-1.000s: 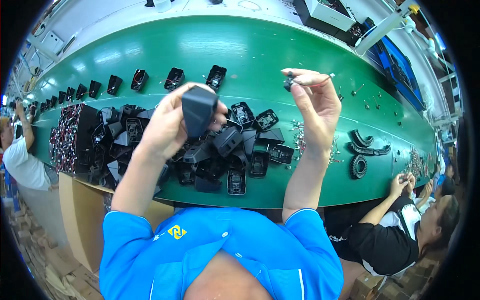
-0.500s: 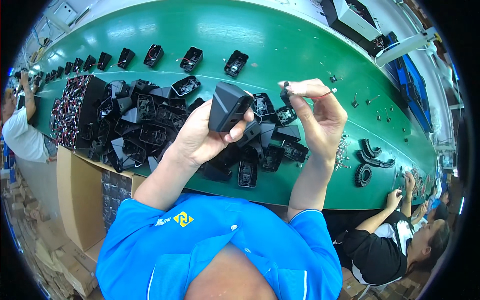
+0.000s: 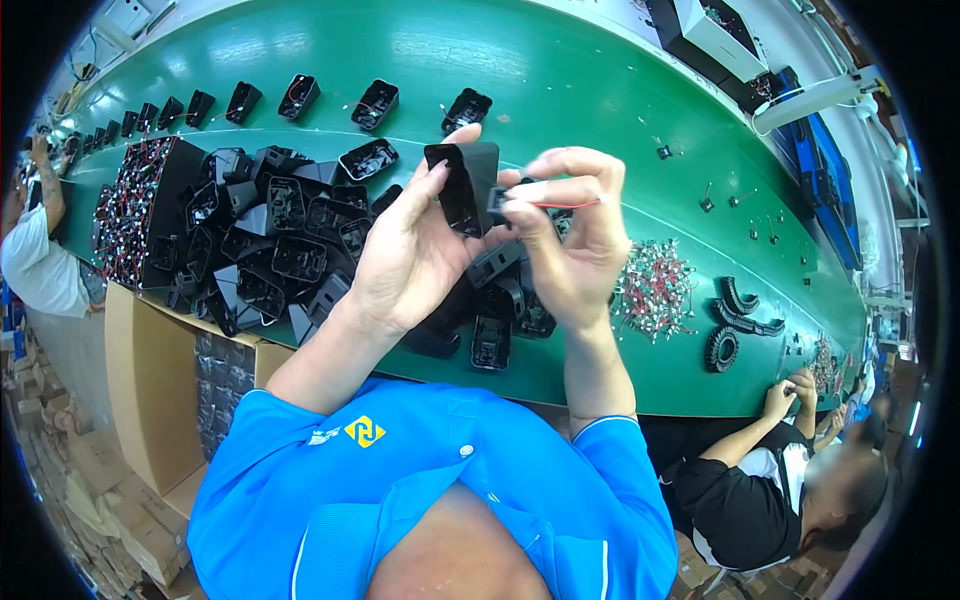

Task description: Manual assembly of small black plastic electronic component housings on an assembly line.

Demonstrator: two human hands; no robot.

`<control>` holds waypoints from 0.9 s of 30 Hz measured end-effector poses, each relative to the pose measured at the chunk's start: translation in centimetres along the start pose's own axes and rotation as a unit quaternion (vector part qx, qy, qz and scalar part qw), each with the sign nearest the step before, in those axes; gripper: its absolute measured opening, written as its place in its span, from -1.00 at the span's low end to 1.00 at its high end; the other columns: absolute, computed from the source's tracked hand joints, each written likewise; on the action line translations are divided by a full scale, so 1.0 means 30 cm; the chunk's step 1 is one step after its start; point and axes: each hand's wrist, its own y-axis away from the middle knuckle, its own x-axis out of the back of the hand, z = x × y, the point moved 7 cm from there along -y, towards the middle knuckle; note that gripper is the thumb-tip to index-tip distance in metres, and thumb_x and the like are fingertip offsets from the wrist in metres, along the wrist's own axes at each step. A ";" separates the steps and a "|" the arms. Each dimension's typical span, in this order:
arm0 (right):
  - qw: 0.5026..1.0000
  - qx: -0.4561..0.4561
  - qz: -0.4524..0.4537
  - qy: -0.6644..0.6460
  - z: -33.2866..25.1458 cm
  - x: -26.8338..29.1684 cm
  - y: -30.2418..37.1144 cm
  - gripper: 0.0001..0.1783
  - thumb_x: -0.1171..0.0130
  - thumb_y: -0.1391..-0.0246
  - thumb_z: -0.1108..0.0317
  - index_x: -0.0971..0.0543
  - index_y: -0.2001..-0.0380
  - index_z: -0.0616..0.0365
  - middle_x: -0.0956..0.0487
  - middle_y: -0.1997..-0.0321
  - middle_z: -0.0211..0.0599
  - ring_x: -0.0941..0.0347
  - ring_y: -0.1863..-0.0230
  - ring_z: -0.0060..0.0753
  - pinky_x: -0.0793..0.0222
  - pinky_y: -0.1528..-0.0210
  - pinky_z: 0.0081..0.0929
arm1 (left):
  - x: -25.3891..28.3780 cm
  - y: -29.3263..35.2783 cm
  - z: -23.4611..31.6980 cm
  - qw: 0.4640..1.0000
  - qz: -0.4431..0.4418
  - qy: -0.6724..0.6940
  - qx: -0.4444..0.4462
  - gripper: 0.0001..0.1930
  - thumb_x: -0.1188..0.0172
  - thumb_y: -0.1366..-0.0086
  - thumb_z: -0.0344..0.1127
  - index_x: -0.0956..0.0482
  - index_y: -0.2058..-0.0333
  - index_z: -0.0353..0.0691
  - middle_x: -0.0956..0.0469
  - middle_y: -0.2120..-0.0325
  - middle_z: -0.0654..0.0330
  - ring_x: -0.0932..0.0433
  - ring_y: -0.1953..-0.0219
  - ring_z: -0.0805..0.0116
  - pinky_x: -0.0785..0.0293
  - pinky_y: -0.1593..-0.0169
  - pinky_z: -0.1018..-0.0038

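A black plastic housing [image 3: 477,180] is gripped in my left hand [image 3: 408,240], raised above the green table. Between thumb and fingers, my right hand [image 3: 577,225] pinches a small black part [image 3: 497,203] with a red wire running back over the fingers. That part is right beside the housing's right side; whether the two touch I cannot tell. Below and to the left of my hands lies a pile of similar open black housings [image 3: 300,258]. A heap of small wired parts [image 3: 652,290] lies to the right of my right forearm.
Along the far side runs a row of housings [image 3: 377,105] with red wires. A black box [image 3: 140,210] of wired parts stands at left, above an open carton [image 3: 150,390]. Black rings and curved strips [image 3: 735,325] lie at right. Co-workers sit at left and right [image 3: 770,490].
My right hand has moved left, bringing the small wired part to the housing. My left hand has turned the housing, and its fingers have shifted around it.
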 end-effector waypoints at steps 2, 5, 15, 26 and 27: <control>0.999 0.009 -0.011 0.035 0.002 -0.022 0.011 -0.84 -0.44 0.07 0.46 -0.64 0.39 0.07 -0.53 0.05 -0.32 -0.34 0.00 -0.34 -0.29 0.00 -0.45 | -0.015 0.000 -0.006 1.000 -0.012 0.019 -0.002 -0.55 0.18 -0.55 -0.27 -0.18 -0.37 -0.01 -0.43 -0.08 0.00 -0.50 -0.08 0.32 -0.55 0.00 0.47; 0.998 0.033 -0.003 0.050 0.001 -0.035 0.021 -0.83 -0.46 0.09 0.40 -0.63 0.43 0.05 -0.53 0.03 -0.34 -0.29 -0.07 -0.30 -0.24 -0.07 -0.39 | -0.027 0.000 -0.012 0.999 -0.006 -0.048 -0.013 -0.54 0.18 -0.55 -0.25 -0.17 -0.37 -0.03 -0.41 -0.11 0.01 -0.45 -0.12 0.35 -0.50 -0.10 0.41; 0.966 0.130 -0.017 0.224 -0.026 -0.029 0.027 -0.84 -0.43 -0.01 0.30 -0.61 0.46 0.02 -0.45 -0.11 -0.29 -0.23 -0.16 -0.23 -0.24 -0.19 -0.31 | -0.064 0.017 0.016 0.997 -0.069 0.018 -0.007 -0.54 0.21 -0.56 -0.28 -0.15 -0.39 -0.08 -0.40 -0.13 0.03 -0.48 -0.07 0.39 -0.51 -0.10 0.40; 0.958 0.107 -0.002 0.267 -0.019 -0.039 0.035 -0.82 -0.46 0.09 0.26 -0.61 0.52 -0.02 -0.40 -0.21 -0.34 -0.14 -0.23 -0.18 0.01 -0.26 -0.16 | -0.038 0.032 0.029 0.989 -0.042 -0.131 -0.044 -0.47 0.13 -0.56 -0.24 -0.05 -0.42 -0.13 -0.36 -0.17 -0.03 -0.52 -0.03 0.40 -0.61 -0.03 0.44; 0.958 0.108 -0.003 0.267 -0.023 -0.044 0.036 -0.82 -0.46 0.09 0.26 -0.61 0.52 -0.02 -0.40 -0.21 -0.34 -0.14 -0.23 -0.18 0.01 -0.26 -0.16 | -0.037 0.035 0.031 0.989 -0.042 -0.131 -0.046 -0.47 0.13 -0.56 -0.24 -0.05 -0.42 -0.13 -0.36 -0.17 -0.03 -0.52 -0.03 0.40 -0.61 -0.03 0.44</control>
